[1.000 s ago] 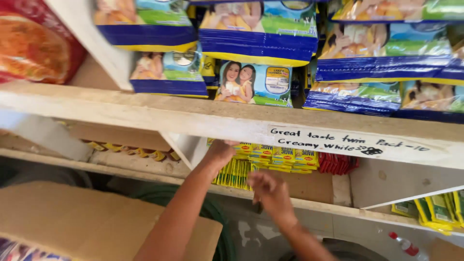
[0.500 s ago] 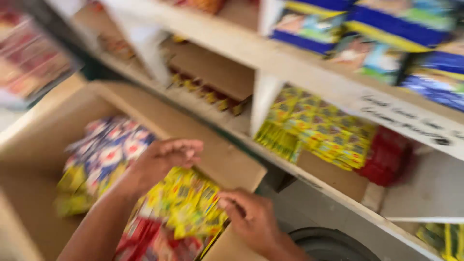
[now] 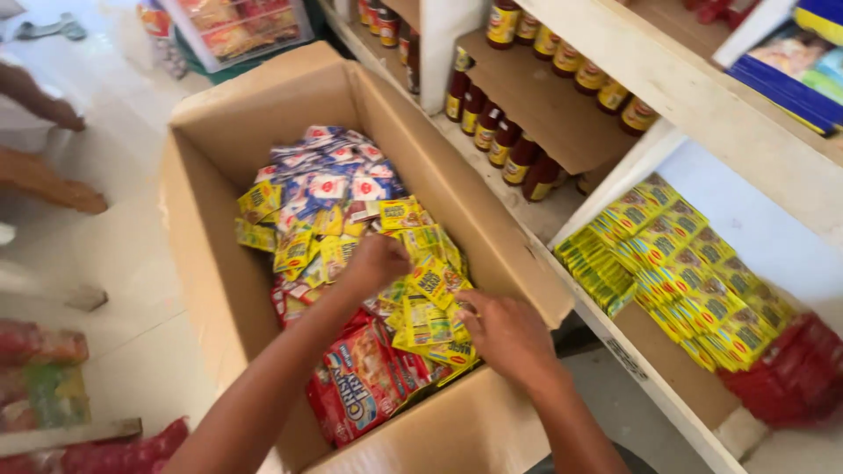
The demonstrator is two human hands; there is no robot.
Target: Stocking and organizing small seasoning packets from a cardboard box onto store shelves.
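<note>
both hands are down in a big cardboard box (image 3: pixel 219 290) on the floor. the left hand (image 3: pixel 376 263) is curled shut on a bunch of yellow packets (image 3: pixel 430 303) in the middle of the box. the right hand (image 3: pixel 507 338) is bent over the same pile, fingers touching the packets, but i cannot tell if it grips any. blue and white packets (image 3: pixel 329 175) lie at the far end, red packets (image 3: pixel 364 382) at the near end. beside the box, a white shelf (image 3: pixel 685 96) has more yellow packs (image 3: pixel 680 263) and brown bottles (image 3: pixel 505 145).
</note>
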